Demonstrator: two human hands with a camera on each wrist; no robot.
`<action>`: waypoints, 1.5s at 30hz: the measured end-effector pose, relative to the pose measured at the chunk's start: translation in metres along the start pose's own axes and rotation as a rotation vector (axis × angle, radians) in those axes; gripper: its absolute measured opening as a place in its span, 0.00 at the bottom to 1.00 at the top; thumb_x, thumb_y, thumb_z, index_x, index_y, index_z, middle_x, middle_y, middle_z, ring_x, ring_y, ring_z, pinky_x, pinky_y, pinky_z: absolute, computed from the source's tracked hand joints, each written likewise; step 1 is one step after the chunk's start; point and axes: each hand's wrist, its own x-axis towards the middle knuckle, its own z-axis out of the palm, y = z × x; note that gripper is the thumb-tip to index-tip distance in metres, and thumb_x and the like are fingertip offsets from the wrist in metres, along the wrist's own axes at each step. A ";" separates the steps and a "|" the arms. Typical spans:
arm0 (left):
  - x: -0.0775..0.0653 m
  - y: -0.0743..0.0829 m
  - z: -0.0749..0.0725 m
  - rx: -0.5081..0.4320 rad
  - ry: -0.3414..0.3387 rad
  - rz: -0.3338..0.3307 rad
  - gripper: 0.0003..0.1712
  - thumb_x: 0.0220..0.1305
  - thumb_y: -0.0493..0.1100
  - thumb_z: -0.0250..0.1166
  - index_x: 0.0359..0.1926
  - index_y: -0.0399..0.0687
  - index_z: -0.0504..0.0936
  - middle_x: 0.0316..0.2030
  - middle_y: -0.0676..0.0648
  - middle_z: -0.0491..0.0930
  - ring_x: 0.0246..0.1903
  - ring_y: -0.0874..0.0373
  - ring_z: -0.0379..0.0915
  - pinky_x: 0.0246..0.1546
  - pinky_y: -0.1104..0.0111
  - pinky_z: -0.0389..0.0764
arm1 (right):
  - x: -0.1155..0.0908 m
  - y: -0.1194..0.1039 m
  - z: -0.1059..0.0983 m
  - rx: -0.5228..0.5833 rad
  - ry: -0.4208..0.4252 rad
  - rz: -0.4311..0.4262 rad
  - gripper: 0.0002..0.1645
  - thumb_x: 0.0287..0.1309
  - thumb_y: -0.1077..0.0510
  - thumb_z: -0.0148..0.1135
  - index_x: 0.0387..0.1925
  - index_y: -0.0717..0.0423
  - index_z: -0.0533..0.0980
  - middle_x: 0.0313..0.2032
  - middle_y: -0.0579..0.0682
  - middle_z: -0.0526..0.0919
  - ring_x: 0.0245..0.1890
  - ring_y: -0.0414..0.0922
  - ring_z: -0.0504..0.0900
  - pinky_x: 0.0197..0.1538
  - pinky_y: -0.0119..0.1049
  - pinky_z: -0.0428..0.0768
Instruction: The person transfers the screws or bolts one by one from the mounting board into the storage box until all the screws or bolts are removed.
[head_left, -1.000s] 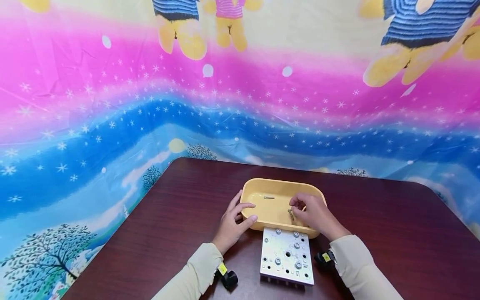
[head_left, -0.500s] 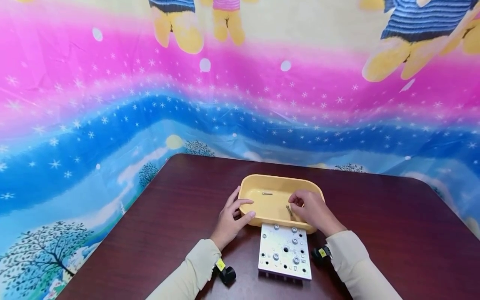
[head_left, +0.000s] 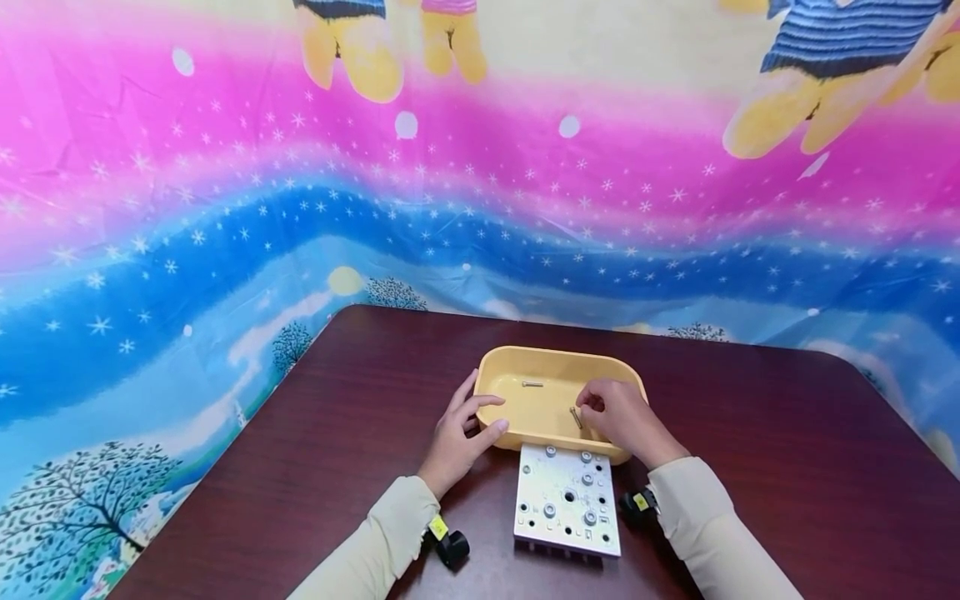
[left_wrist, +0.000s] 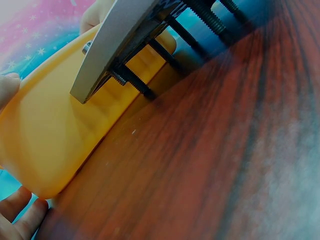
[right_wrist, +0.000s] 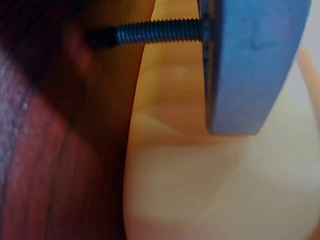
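My left hand [head_left: 454,442] holds the left end of a yellow plastic tray [head_left: 491,367], thumb by its front rim and fingers spread around the corner. Inside the tray, the curled fingers of my right hand [head_left: 619,417] are close beside a bolt [head_left: 576,418]. Whether they pinch anything is hidden. Another bolt [head_left: 532,384] lies farther back on the tray floor. A silver metal plate [head_left: 555,533] with several holes and socket-head screws stands before the tray, its far edge at the front rim. In the left wrist view, threaded screw shanks [left_wrist: 165,54] stick out beneath the plate.
Everything stands on a dark red wooden table [head_left: 375,375]. A printed cloth [head_left: 480,208] hangs behind it. Wrist cameras [head_left: 452,550] sit under both cuffs, on either side of the metal plate.
The head view has shifted slightly, so the whole scene sits a little higher and farther left. Both hands, the bolts and the plate keep nearly the same places relative to the tray.
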 end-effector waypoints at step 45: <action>0.000 -0.002 0.001 -0.002 0.009 0.021 0.16 0.62 0.43 0.68 0.51 0.48 0.82 0.74 0.43 0.50 0.63 0.45 0.64 0.55 0.49 0.73 | -0.005 -0.004 -0.012 0.173 0.156 -0.024 0.09 0.64 0.60 0.57 0.43 0.53 0.81 0.36 0.49 0.83 0.31 0.43 0.79 0.31 0.36 0.78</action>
